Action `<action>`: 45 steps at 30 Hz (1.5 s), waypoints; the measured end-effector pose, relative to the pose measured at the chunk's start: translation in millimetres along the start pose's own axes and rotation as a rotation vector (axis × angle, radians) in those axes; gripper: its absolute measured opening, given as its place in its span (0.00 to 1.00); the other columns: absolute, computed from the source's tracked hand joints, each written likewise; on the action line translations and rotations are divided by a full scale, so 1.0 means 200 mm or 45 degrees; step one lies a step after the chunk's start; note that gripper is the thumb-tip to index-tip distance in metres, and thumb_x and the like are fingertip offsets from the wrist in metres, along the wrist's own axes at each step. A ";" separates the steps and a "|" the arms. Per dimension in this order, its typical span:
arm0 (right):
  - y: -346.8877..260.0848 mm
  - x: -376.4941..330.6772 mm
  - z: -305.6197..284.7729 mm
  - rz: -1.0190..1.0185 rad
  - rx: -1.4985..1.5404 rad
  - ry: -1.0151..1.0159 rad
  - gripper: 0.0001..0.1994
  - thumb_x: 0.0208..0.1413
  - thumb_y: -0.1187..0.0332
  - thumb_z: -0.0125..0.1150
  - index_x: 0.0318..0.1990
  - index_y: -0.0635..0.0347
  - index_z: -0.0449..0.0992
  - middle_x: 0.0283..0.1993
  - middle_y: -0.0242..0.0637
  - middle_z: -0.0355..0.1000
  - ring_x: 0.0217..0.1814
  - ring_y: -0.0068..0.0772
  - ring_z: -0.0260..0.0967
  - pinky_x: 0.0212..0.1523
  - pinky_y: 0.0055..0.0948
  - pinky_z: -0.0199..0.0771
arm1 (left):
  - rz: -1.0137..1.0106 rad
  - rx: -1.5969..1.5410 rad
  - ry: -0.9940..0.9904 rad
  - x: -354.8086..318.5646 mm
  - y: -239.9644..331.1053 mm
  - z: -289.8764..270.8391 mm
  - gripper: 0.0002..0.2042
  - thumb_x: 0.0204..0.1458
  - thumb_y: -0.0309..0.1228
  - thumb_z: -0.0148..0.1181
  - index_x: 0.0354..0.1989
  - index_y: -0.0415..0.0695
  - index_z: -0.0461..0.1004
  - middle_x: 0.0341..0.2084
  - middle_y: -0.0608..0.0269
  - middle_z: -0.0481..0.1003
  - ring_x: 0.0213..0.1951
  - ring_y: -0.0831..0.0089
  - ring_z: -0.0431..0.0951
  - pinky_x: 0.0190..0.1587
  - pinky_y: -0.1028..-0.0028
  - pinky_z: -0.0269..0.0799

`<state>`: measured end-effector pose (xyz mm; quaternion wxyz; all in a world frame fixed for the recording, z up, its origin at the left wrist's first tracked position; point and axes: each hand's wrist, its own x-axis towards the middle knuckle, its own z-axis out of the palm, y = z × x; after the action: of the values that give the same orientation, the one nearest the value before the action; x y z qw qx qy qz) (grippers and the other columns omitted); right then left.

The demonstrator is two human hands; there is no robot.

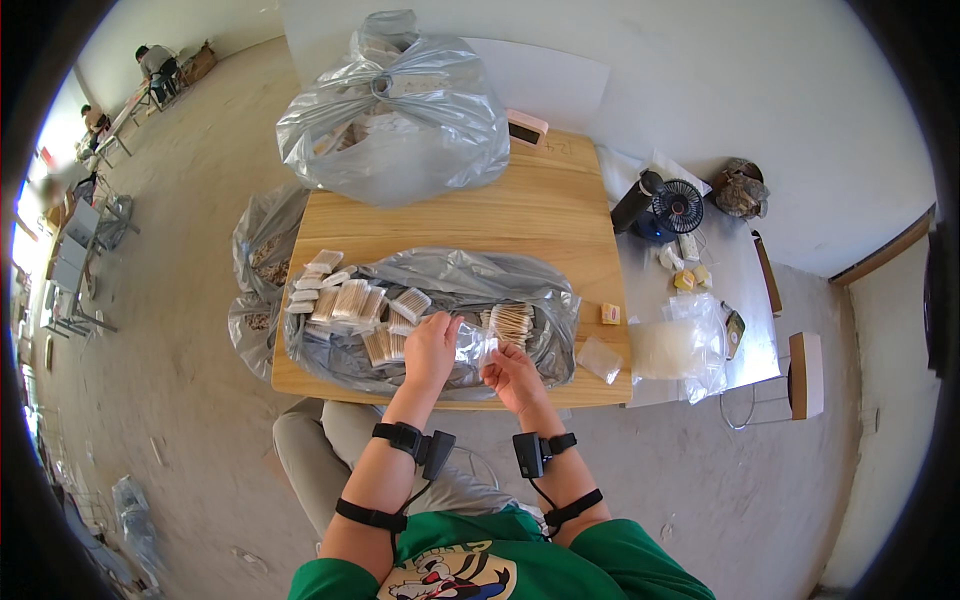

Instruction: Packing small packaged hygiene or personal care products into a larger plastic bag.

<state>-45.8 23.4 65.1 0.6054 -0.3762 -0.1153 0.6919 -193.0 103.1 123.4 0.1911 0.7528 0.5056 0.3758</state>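
Between my hands is a small clear plastic bag (pixel 470 344). My left hand (pixel 432 352) is closed at its left side, and my right hand (pixel 514 377) pinches its right edge. Beneath them a grey plastic bag (pixel 440 265) lies spread on the wooden table (pixel 450 225). Loose cotton swabs (pixel 511 322) are heaped on it just beyond my right hand. To the left of my left hand, several small clear packs of cotton swabs (pixel 352 300) are piled up, some overlapping the grey bag's left edge. My left fingertips are partly hidden.
A big tied translucent bag (pixel 395 130) stands at the table's far end. On the right are a small yellow box (pixel 610 314) and a stack of clear bags (pixel 599 360). A metal side table (pixel 750 290) holds a small fan (pixel 678 207) and a black bottle (pixel 637 200). Grey sacks (pixel 262 250) stand left.
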 end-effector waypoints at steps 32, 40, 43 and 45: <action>-0.66 0.05 -0.68 -0.460 -2.573 1.233 0.16 0.51 0.69 0.49 0.48 0.45 0.74 0.38 0.42 0.71 0.38 0.46 0.70 0.38 0.41 0.71 | -0.361 -0.220 -0.014 -0.18 -0.11 0.01 0.17 0.54 0.35 0.54 0.18 0.37 0.63 0.12 0.50 0.63 0.16 0.57 0.62 0.22 0.64 0.59; -0.64 -0.13 -0.43 -1.194 -2.101 1.042 0.15 0.54 0.74 0.50 0.50 0.55 0.71 0.36 0.42 0.70 0.40 0.40 0.69 0.39 0.36 0.70 | -0.347 -0.479 -0.095 -0.16 0.02 0.09 0.17 0.56 0.36 0.53 0.19 0.40 0.64 0.11 0.67 0.65 0.16 0.80 0.62 0.19 0.76 0.59; -0.30 -0.17 -0.26 -0.840 -1.032 0.466 0.19 0.54 0.76 0.54 0.54 0.58 0.64 0.32 0.34 0.67 0.35 0.25 0.67 0.34 0.26 0.68 | -0.312 -0.439 -0.143 -0.16 0.09 0.12 0.16 0.56 0.36 0.53 0.20 0.39 0.65 0.11 0.65 0.65 0.16 0.77 0.62 0.20 0.74 0.59; -0.09 -0.19 -0.09 -0.688 -0.667 0.161 0.21 0.55 0.76 0.52 0.57 0.58 0.59 0.30 0.31 0.67 0.30 0.20 0.65 0.28 0.21 0.65 | -0.302 -0.424 -0.169 -0.18 0.10 0.12 0.16 0.56 0.36 0.53 0.20 0.39 0.66 0.12 0.64 0.65 0.16 0.76 0.62 0.20 0.74 0.59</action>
<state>-20.7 -13.4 78.5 0.6553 -0.5162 -0.3456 0.4299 -169.9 64.3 109.0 0.3884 0.6693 0.5078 0.3786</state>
